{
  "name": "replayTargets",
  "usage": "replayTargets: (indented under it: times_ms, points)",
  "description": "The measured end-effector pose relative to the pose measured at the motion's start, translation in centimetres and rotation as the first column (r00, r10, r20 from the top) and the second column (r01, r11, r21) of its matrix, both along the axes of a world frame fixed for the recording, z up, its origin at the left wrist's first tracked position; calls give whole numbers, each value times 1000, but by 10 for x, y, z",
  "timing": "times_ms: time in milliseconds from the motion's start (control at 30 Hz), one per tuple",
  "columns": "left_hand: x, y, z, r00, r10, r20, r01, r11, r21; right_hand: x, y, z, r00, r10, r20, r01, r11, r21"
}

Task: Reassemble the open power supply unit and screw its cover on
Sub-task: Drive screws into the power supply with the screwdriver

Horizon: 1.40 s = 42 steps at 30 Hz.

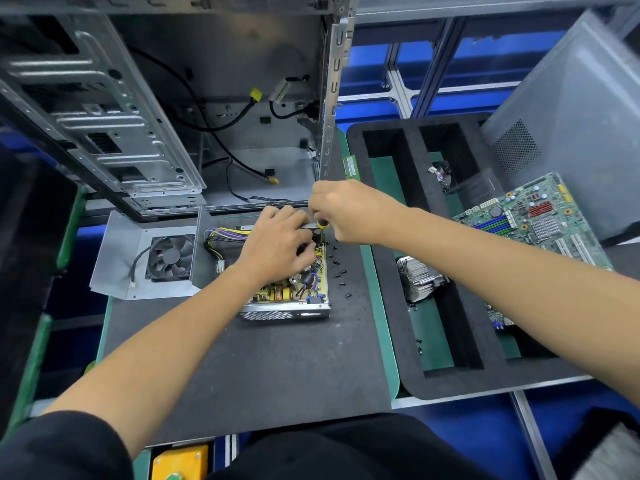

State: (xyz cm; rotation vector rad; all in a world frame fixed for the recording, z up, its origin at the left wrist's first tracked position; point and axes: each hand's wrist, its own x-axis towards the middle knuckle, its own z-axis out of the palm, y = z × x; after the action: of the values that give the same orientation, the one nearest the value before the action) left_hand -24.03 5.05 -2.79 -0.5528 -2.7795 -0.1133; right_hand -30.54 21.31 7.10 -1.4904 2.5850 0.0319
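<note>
Two bare forearms, uncovered from above the elbow down to the left hand [277, 242] and right hand [349, 211]. Short black sleeve [65, 448] at lower left. Black clothing across the lower edge. No gloves, rings or watch visible.

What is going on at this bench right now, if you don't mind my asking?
A person is working on an open power supply unit. The right hand grips a screwdriver upright at its far corner, and the left hand rests on the circuit board. The cover with the fan lies off beside it; loose screws wait alongside.
</note>
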Motion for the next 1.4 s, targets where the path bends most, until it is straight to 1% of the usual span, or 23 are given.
replayTargets:
  times_ms: [333, 600, 800, 933, 1033, 1133, 1200, 1300, 1400]
  points:
    - [0, 0, 1, 1000, -5, -2, 5, 1000, 1, -2, 2, -3, 1000, -7, 0, 7, 999, -41]
    - [1, 0, 2, 1000, 7, 18, -7, 1000, -13, -2, 4, -5, 1000, -18, 6, 18, 999, -43]
    - [1, 1, 2, 1000, 7, 4, -7, 1000, 9, 0, 6, -5, 1000, -10, 6, 10, 998, -58]
    - [2, 1, 4, 1000, 10, 13, -10, 999, 40, 0, 10, 3, 1000, -27, -4, 26, 993, -112]
    - [3, 3, 6, 999, 24, 37, -28, 996, 90, -2, 13, 12, 998, -60, 31, 65, 982, -179]
    - [5, 10, 9, 994, 54, 98, -67, 988, 137, -5, 17, 22, 992, -104, 78, 120, 962, -244]
    - [7, 14, 9, 989, 42, 142, -66, 984, 167, -6, 20, 28, 987, -135, 92, 155, 947, -281]
    - [9, 17, 10, 981, 48, 189, -94, 966, 239, -6, 23, 34, 985, -144, 99, 167, 938, -303]
    - [9, 19, 10, 974, 76, 212, -132, 956, 263, -3, 23, 34, 983, -142, 118, 173, 932, -317]
